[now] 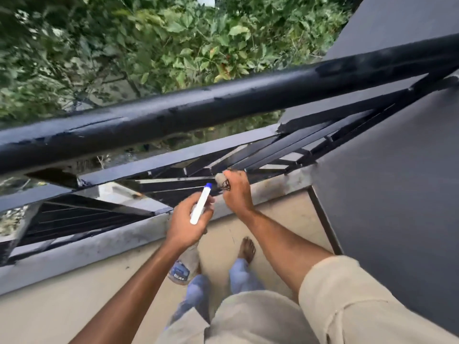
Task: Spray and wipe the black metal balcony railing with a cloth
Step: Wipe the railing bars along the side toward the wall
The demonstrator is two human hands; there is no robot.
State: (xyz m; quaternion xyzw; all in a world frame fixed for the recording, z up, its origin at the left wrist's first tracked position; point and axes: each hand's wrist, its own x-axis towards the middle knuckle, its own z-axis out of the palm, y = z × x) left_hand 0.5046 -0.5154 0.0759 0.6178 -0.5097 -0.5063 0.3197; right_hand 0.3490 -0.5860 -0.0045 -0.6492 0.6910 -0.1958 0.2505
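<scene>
Blk railing [223, 105], glossy w/ scuffs

Black railing [223, 105], white blue-tipped spray bottle [200, 204], grey cloth [220, 179], green foliage [149, 45].

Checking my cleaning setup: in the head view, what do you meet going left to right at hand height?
First the left hand gripping the spray bottle → right hand clutching the cloth → dark grey wall.
</scene>
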